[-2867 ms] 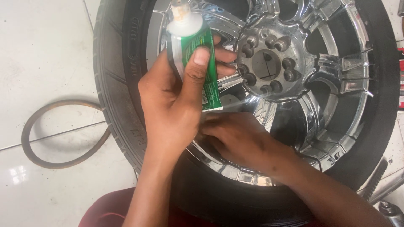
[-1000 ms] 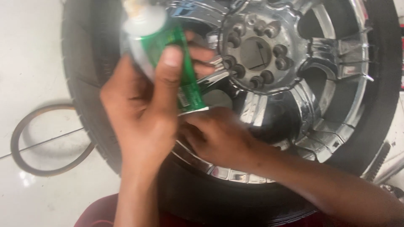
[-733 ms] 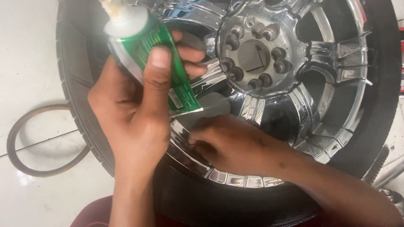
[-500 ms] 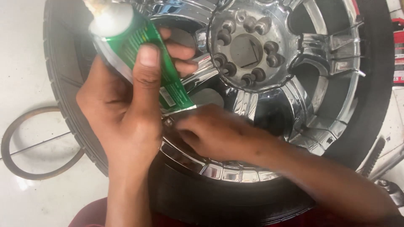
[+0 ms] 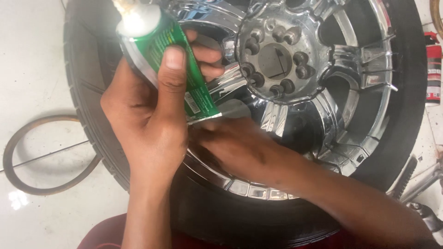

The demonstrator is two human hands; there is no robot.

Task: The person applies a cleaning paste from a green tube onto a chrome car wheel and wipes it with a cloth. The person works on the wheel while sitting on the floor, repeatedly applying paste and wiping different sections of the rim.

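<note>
In the head view, the left hand (image 5: pixel 147 124) grips a green tube (image 5: pixel 168 64), fingers closed around it and thumb pressed along its front, nozzle pointing up and away. The right hand (image 5: pixel 240 147) lies blurred on the chrome wheel rim (image 5: pixel 350 83) just below the tube's crimped end; I cannot tell its grip. The tyre (image 5: pixel 87 92) lies on a white tiled floor (image 5: pixel 32 55), beside a rubber ring (image 5: pixel 46 184).

Bright even light, chrome glare, slight blur
</note>
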